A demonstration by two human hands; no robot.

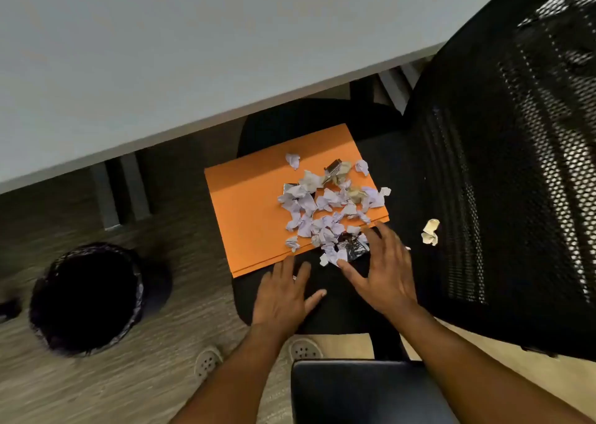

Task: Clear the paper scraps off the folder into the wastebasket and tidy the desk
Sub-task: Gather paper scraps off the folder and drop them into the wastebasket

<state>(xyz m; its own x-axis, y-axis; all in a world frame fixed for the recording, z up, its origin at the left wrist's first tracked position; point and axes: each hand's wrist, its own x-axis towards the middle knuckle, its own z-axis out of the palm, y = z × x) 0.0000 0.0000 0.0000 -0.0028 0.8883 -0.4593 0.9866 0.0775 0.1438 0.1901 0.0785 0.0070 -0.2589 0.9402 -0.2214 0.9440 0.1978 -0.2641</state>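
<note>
An orange folder [248, 204] lies on the black seat of an office chair [338, 298], strewn with several crumpled white and tan paper scraps [322, 204] and bits of foil [353, 246]. Some scraps spill past the folder's near edge onto the seat. My right hand [380, 275] is spread flat, its fingers at the scraps beside the folder's near right corner. My left hand [283, 294] lies flat with fingers apart on the seat, fingertips at the folder's near edge. A round black mesh wastebasket [87, 298] with a dark liner stands on the floor to the left.
A stray tan scrap [430, 231] lies on the seat to the right of the folder. The chair's black mesh backrest [516, 165] fills the right side. A grey desk top [161, 52] spans the upper left. A black armrest pad [358, 391] is below my arms.
</note>
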